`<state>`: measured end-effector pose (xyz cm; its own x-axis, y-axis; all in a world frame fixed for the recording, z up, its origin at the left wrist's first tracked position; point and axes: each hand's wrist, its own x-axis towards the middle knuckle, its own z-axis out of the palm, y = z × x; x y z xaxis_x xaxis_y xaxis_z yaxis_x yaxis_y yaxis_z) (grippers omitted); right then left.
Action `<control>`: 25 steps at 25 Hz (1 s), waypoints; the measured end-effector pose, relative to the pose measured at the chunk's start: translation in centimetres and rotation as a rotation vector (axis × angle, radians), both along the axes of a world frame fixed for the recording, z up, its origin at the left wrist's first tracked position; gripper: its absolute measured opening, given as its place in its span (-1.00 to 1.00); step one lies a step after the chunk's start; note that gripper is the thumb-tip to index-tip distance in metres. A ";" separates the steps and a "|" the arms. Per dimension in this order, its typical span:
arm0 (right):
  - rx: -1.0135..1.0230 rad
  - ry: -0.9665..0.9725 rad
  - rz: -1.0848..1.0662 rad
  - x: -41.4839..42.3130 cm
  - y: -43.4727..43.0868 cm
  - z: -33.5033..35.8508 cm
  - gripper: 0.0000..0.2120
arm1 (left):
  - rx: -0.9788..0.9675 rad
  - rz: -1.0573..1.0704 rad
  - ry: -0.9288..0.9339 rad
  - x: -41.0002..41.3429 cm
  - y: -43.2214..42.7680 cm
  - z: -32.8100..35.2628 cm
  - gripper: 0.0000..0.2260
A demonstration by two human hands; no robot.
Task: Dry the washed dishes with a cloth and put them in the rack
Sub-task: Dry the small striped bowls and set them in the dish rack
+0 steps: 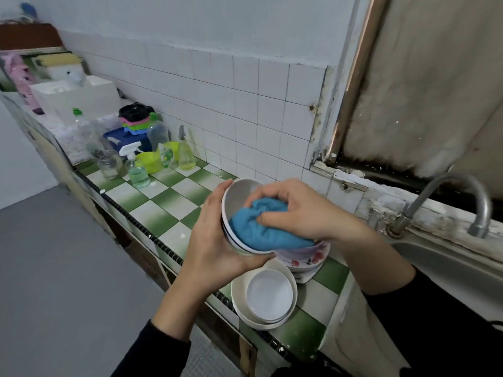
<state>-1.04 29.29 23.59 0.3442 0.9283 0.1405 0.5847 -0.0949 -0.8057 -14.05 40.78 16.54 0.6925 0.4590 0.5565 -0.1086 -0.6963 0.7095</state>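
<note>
Above green-checked tile counter, round smooth white bowl cupped by left hand; bunched blue terry cloth pinched inside by right hand

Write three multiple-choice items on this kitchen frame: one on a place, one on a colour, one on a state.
1. Where is the cloth?
A. In the sink
B. Inside the held bowl
C. On the floor

2. What colours are the counter tiles?
A. Green and white
B. Red and black
C. All blue

3. How is the bowl?
A. Flat on the counter
B. Tilted, gripped above the counter by the left hand
C. Upside down in the sink

Answers:
1 B: the right hand grips the cloth and presses it into the bowl.
2 A: the tiles form a green and white check.
3 B: the left hand cups the bowl's underside, and its opening faces the right hand.
</note>
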 end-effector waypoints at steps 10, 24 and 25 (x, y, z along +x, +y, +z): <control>0.032 -0.029 -0.161 0.3 -7.2 -0.7 -0.78 | -0.179 -0.236 0.052 4.5 -4.9 -0.2 0.02; 0.377 0.236 -0.942 -3.5 -31.5 -1.8 -0.61 | -1.159 -0.425 0.111 6.8 -24.7 2.2 -0.41; 0.315 0.090 -0.887 -4.4 -33.2 -2.0 -0.43 | -1.188 -0.475 0.127 6.4 -26.5 2.6 -0.51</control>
<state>-5.39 -3.89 21.59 0.9282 0.2465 0.2788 0.3382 -0.2458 -0.9084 -7.60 14.25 19.11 0.9417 0.3201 -0.1040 -0.0568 0.4558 0.8883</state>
